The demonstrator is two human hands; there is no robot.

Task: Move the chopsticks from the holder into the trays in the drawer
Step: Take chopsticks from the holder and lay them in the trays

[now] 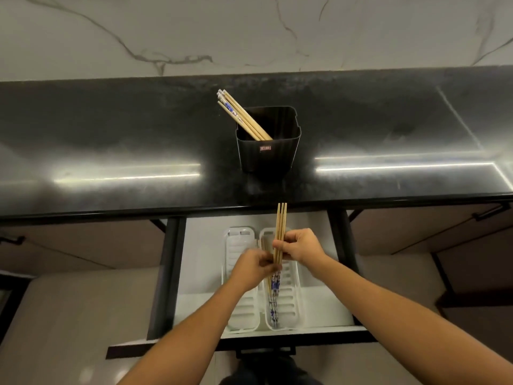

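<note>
Both hands meet over the open drawer, sharing one small bundle of chopsticks. The right hand pinches the bundle near its middle, fingers closed around the plain wooden shafts; the left hand is closed on it just below, near the patterned blue ends. The plain tips point away, toward the edge of the dark surface.

Directly beneath lies the right tray, a white ridged tray that already seems to hold a few chopsticks, though the hands hide most of them. The left tray just beside it looks empty.

To do this step well, I judge the bundle should be squared so the ends line up, tilted flat along the tray's length, and lowered until it rests on the ridges before either hand lets go; dropping it from above risks sticks bouncing across the rim.

On the surface beyond, the black holder still contains several chopsticks leaning to its left corner, so more trips remain.
</note>
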